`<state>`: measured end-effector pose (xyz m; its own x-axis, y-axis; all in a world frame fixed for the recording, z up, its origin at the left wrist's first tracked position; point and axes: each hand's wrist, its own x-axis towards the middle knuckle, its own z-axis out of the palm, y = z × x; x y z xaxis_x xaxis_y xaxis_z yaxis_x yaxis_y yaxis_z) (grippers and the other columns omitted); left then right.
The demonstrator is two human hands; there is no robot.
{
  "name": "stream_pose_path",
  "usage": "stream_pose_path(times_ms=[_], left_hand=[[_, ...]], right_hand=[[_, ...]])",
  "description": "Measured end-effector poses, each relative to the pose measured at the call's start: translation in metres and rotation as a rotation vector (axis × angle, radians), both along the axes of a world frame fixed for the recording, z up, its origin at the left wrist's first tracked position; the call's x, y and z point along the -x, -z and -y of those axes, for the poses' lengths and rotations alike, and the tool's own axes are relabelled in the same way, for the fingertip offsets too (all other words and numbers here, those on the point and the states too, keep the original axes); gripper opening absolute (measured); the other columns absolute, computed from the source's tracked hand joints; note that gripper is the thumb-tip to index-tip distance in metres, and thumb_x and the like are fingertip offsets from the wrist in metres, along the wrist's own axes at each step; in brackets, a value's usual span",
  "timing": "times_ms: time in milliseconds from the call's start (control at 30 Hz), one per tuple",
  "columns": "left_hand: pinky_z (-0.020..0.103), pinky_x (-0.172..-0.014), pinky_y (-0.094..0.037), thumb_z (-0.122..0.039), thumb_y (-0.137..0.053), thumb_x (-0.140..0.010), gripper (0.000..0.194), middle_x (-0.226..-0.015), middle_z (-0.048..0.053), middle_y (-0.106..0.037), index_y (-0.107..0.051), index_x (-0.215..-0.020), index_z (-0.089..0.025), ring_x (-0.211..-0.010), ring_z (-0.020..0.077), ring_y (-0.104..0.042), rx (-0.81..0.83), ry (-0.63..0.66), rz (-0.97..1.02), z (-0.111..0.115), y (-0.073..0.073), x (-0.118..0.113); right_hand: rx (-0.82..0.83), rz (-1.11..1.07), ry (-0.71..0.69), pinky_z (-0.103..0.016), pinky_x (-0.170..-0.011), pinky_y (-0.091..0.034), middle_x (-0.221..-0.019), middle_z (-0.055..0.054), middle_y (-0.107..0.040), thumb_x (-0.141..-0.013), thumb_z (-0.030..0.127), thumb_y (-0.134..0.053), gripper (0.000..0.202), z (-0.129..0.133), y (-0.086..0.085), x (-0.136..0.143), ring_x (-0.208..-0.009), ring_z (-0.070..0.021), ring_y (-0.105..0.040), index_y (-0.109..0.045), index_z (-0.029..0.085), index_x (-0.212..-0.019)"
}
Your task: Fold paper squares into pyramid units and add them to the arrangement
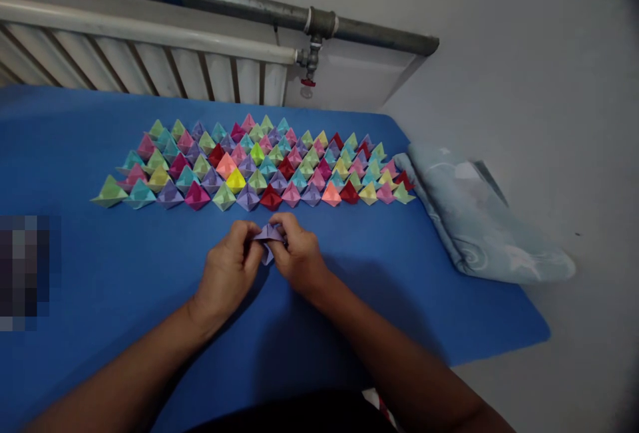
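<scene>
A small folded purple paper piece (pixel 269 233) is held between both hands, just in front of the rows of paper boats. My left hand (pixel 234 263) pinches its left side with thumb and fingers. On its right side, my right hand (pixel 298 257) grips it in the same way. Part of the paper hangs below the fingertips, and some of it is hidden by them. Beyond the hands stand several rows of folded paper boats in green, pink, purple, red, yellow and blue, with a dark red boat (pixel 271 197) close to the held piece.
The blue table surface (pixel 124 273) lies under everything. A folded pale blue cloth with white patterns (pixel 479 220) rests at the right edge. Behind the table are a white radiator (pixel 200 44), a metal pipe (pixel 239 2) and a red valve (pixel 308 82). A pixelated patch covers the left edge.
</scene>
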<state>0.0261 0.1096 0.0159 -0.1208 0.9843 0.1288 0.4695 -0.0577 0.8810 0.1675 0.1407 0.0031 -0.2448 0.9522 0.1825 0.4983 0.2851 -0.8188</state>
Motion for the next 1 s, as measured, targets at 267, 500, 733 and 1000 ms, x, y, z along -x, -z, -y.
stream_pose_path(times_ms=[267,500,733,1000], left_hand=[[0.026,-0.058,-0.047,-0.030,-0.061,-0.082,0.013,-0.069,-0.005,-0.066,-0.053,-0.092,-0.026,-0.060,0.0156,-0.064,0.098,-0.019,0.226,-0.004,0.004,0.002],[0.025,-0.060,-0.047,-0.027,-0.061,-0.082,0.012,-0.068,-0.006,-0.065,-0.053,-0.090,-0.025,-0.061,0.0141,-0.063,0.084,-0.007,0.301,-0.004,0.003,0.003],[0.024,-0.063,-0.049,-0.026,-0.065,-0.074,0.013,-0.067,-0.004,-0.065,-0.065,-0.087,-0.023,-0.063,0.0130,-0.063,0.177,0.022,0.587,-0.008,-0.011,0.006],[0.020,-0.054,-0.044,-0.026,-0.083,-0.063,0.025,-0.059,-0.007,-0.061,-0.066,-0.080,-0.020,-0.055,0.0087,-0.056,0.263,-0.040,0.710,-0.015,-0.011,0.009]], right_hand=[[0.007,-0.102,0.039,-0.031,-0.078,-0.051,-0.101,-0.005,-0.069,-0.087,0.025,-0.058,0.038,0.009,-0.002,-0.003,-0.090,-0.0194,-0.066,-0.055,0.026,-0.125],[-0.090,-0.096,-0.023,-0.032,-0.085,-0.051,-0.098,-0.004,-0.070,-0.091,0.022,-0.050,0.022,0.011,-0.006,-0.009,-0.090,-0.0175,-0.065,-0.067,0.026,-0.104],[0.051,-0.244,0.007,-0.029,-0.067,-0.052,-0.095,-0.004,-0.068,-0.090,0.024,-0.049,0.022,0.010,-0.006,-0.013,-0.079,-0.0165,-0.065,-0.068,0.027,-0.099],[0.335,-0.475,-0.052,-0.024,-0.056,-0.048,-0.071,0.003,-0.061,-0.080,0.027,-0.055,0.016,0.011,-0.021,-0.011,-0.054,-0.0094,-0.053,-0.064,0.023,-0.093]])
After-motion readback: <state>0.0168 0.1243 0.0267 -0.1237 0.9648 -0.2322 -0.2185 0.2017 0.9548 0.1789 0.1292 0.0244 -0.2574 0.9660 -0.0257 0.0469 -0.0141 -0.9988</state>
